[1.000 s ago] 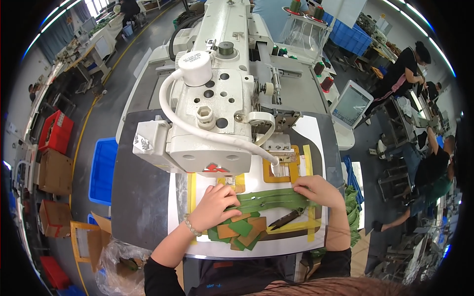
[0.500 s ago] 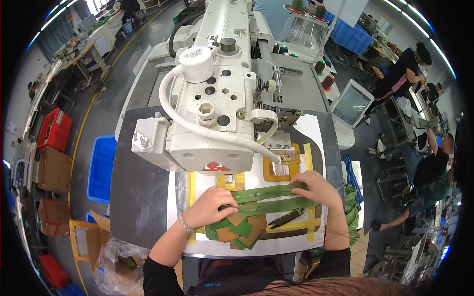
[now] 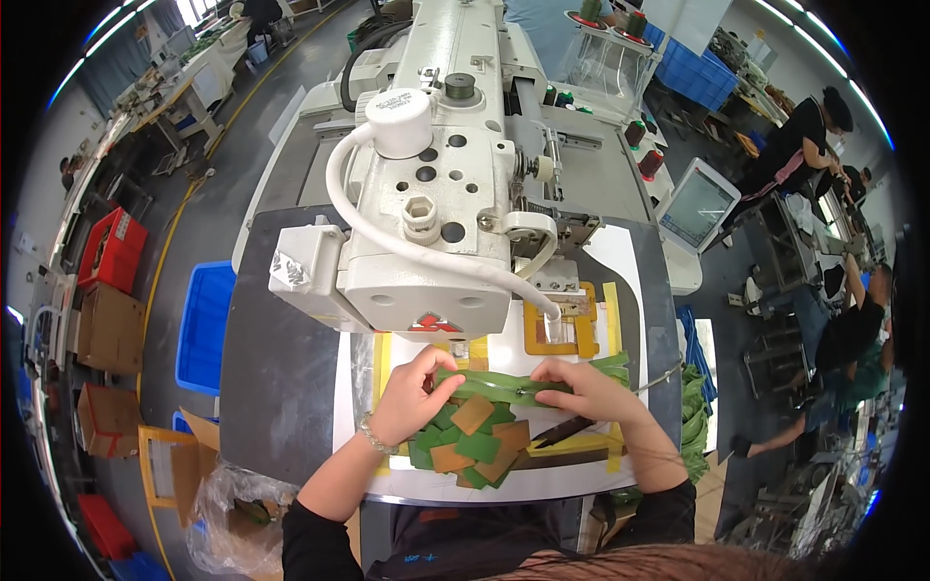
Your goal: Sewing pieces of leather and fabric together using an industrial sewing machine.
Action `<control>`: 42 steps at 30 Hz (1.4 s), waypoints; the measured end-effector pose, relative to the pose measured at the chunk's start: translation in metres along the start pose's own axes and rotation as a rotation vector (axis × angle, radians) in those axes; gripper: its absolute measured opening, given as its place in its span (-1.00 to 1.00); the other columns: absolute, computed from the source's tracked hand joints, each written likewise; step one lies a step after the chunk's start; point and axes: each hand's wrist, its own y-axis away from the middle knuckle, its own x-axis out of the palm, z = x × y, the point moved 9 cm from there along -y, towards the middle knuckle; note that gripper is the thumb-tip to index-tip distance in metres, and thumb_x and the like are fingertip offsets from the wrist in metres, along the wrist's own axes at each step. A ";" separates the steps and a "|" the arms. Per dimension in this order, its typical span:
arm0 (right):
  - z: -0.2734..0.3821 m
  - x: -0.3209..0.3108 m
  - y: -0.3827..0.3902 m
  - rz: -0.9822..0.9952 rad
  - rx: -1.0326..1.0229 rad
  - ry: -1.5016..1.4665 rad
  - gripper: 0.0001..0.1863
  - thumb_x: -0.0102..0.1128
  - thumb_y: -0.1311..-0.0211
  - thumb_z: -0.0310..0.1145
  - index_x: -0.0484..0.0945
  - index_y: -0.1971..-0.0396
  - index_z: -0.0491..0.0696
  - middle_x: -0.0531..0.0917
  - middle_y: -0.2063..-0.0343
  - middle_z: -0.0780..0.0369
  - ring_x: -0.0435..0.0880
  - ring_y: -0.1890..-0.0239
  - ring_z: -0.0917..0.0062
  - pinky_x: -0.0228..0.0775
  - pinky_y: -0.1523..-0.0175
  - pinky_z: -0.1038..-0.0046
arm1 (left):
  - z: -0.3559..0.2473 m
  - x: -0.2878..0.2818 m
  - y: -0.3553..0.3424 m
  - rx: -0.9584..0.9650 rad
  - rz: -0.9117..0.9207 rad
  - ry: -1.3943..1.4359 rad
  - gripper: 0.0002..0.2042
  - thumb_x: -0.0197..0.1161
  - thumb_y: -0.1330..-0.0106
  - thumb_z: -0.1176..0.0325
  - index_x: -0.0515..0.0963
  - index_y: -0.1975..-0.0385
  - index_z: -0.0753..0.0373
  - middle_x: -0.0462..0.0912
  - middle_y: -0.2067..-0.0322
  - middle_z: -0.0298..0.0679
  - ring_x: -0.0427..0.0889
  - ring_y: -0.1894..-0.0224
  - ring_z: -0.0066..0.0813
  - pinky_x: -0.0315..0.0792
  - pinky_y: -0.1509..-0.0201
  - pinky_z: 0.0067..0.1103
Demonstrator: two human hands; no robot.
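Your left forearm comes in from the lower edge and slants up to the right, its dark sleeve point(image 3: 325, 542) pushed back and a beaded bracelet point(image 3: 374, 433) around the wrist. The left hand point(image 3: 415, 392) is arched, back upward, with its fingers curled inward; thumb and forefinger are nearly together, pinching the left part of the green strip point(image 3: 489, 384). Your right forearm rises from the lower right and leans to the left, so the right hand point(image 3: 589, 392) faces the left one with a short gap between them. Its thumb lies below and its forefinger above, pinching the strip between them; how its other fingers are bent, you cannot tell from here. The strip runs crosswise between your hands, in front of the white sewing machine head point(image 3: 426, 302), and green material reaches beyond the right hand. Just below the strip, a loose pile of green and brown patches point(image 3: 478, 445) lies on the white sheet point(image 3: 509, 344). A dark pointed tool point(image 3: 562, 428) rests near the right hand, and a yellow frame point(image 3: 532, 337) sits beyond that hand.
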 end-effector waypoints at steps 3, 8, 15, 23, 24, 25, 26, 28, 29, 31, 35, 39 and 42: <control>-0.019 -0.015 -0.004 -0.070 0.159 -0.191 -0.70 0.11 -0.22 -0.47 0.51 0.03 -0.04 0.49 0.54 0.39 0.37 0.51 0.69 0.25 0.31 0.57 | -0.008 -0.008 0.000 0.214 -0.152 -0.200 -0.89 0.30 -0.14 0.48 0.52 0.37 0.26 0.58 0.50 -0.26 0.55 0.52 -0.52 0.39 0.47 -0.62; -0.045 -0.038 -0.015 -0.203 0.062 -0.041 -0.69 0.08 -0.22 -0.51 0.57 0.03 -0.08 0.65 0.33 0.29 0.51 0.32 0.69 0.33 0.17 0.62 | -0.038 -0.005 0.002 0.524 -0.266 -0.548 -0.85 0.33 -0.05 0.46 0.56 0.36 0.23 0.59 0.41 -0.26 0.56 0.35 -0.31 0.43 0.28 -0.47; -0.029 -0.048 -0.030 -0.208 0.092 0.016 -0.72 0.13 -0.20 -0.45 0.60 0.08 -0.09 0.66 0.33 0.26 0.53 0.28 0.67 0.35 0.13 0.59 | -0.026 -0.008 0.005 0.468 -0.191 -0.665 -0.83 0.33 -0.04 0.38 0.58 0.36 0.22 0.60 0.33 -0.28 0.55 0.23 -0.29 0.40 0.16 -0.44; -0.067 -0.054 -0.024 -0.033 0.311 -0.155 -0.73 0.11 -0.22 -0.45 0.62 0.09 -0.08 0.67 0.38 0.34 0.50 0.41 0.74 0.36 0.28 0.63 | -0.024 -0.006 0.004 0.428 -0.165 -0.717 -0.82 0.34 -0.03 0.36 0.59 0.37 0.22 0.60 0.34 -0.28 0.56 0.25 -0.29 0.42 0.16 -0.43; -0.068 -0.054 -0.023 -0.019 0.348 -0.192 -0.74 0.11 -0.22 -0.47 0.63 0.11 -0.09 0.67 0.38 0.33 0.51 0.42 0.73 0.37 0.28 0.63 | -0.023 -0.006 0.005 0.423 -0.155 -0.698 -0.82 0.34 -0.03 0.36 0.59 0.37 0.22 0.60 0.36 -0.29 0.55 0.25 -0.29 0.42 0.15 -0.43; -0.066 -0.058 -0.022 -0.019 0.348 -0.194 -0.74 0.11 -0.22 -0.47 0.63 0.11 -0.09 0.67 0.38 0.33 0.51 0.42 0.73 0.37 0.28 0.63 | -0.023 -0.008 0.005 0.422 -0.152 -0.699 -0.82 0.34 -0.03 0.36 0.59 0.37 0.22 0.60 0.36 -0.29 0.55 0.25 -0.29 0.42 0.15 -0.43; -0.061 -0.059 -0.022 0.020 0.317 -0.163 -0.76 0.11 -0.20 -0.49 0.64 0.14 -0.10 0.68 0.36 0.32 0.53 0.40 0.71 0.38 0.27 0.62 | -0.022 -0.007 0.004 0.416 -0.083 -0.617 -0.82 0.34 -0.04 0.36 0.60 0.36 0.22 0.59 0.38 -0.29 0.55 0.27 -0.28 0.42 0.16 -0.43; -0.062 -0.063 -0.017 0.057 0.285 -0.131 -0.77 0.12 -0.18 -0.51 0.64 0.17 -0.11 0.68 0.34 0.30 0.55 0.39 0.69 0.39 0.27 0.60 | -0.021 -0.004 0.003 0.412 -0.015 -0.533 -0.81 0.34 -0.04 0.35 0.60 0.35 0.22 0.58 0.40 -0.29 0.54 0.28 -0.28 0.42 0.17 -0.44; -0.059 -0.065 -0.015 0.082 0.179 -0.069 -0.79 0.13 -0.16 -0.52 0.65 0.21 -0.12 0.68 0.36 0.29 0.55 0.39 0.65 0.39 0.27 0.57 | -0.020 0.001 0.002 0.402 0.062 -0.443 -0.80 0.36 -0.04 0.33 0.61 0.33 0.21 0.58 0.39 -0.29 0.52 0.28 -0.28 0.41 0.15 -0.44; -0.046 -0.064 -0.014 0.107 0.071 -0.010 -0.80 0.15 -0.13 -0.53 0.65 0.24 -0.13 0.68 0.38 0.28 0.56 0.40 0.61 0.39 0.27 0.54 | -0.023 0.005 0.004 0.389 0.139 -0.356 -0.78 0.37 -0.04 0.30 0.61 0.32 0.21 0.57 0.39 -0.30 0.51 0.28 -0.28 0.39 0.13 -0.44; -0.039 -0.057 -0.008 0.185 0.094 0.171 -0.82 0.21 -0.09 -0.44 0.66 0.29 -0.06 0.64 0.42 0.26 0.56 0.36 0.47 0.40 0.12 0.48 | -0.033 0.021 0.011 0.396 0.204 -0.420 -0.73 0.42 -0.01 0.23 0.61 0.32 0.17 0.55 0.33 -0.32 0.47 0.23 -0.33 0.31 0.10 -0.49; 0.006 -0.057 -0.016 -0.105 -0.260 0.550 -0.79 0.35 0.00 -0.31 0.61 0.34 -0.05 0.54 0.53 0.28 0.56 0.36 0.46 0.39 0.19 0.46 | -0.039 0.030 0.013 0.422 0.224 -0.451 -0.75 0.42 -0.02 0.25 0.57 0.33 0.16 0.53 0.43 -0.34 0.47 0.32 -0.41 0.30 0.17 -0.54; -0.001 -0.028 -0.032 -0.101 -0.055 0.048 -0.84 0.37 -0.03 -0.37 0.58 0.42 -0.08 0.57 0.47 0.35 0.53 0.41 0.66 0.37 0.32 0.57 | -0.005 0.030 0.006 0.164 0.298 -0.115 -0.80 0.39 -0.07 0.33 0.54 0.36 0.18 0.51 0.55 -0.37 0.47 0.44 -0.51 0.32 0.27 -0.59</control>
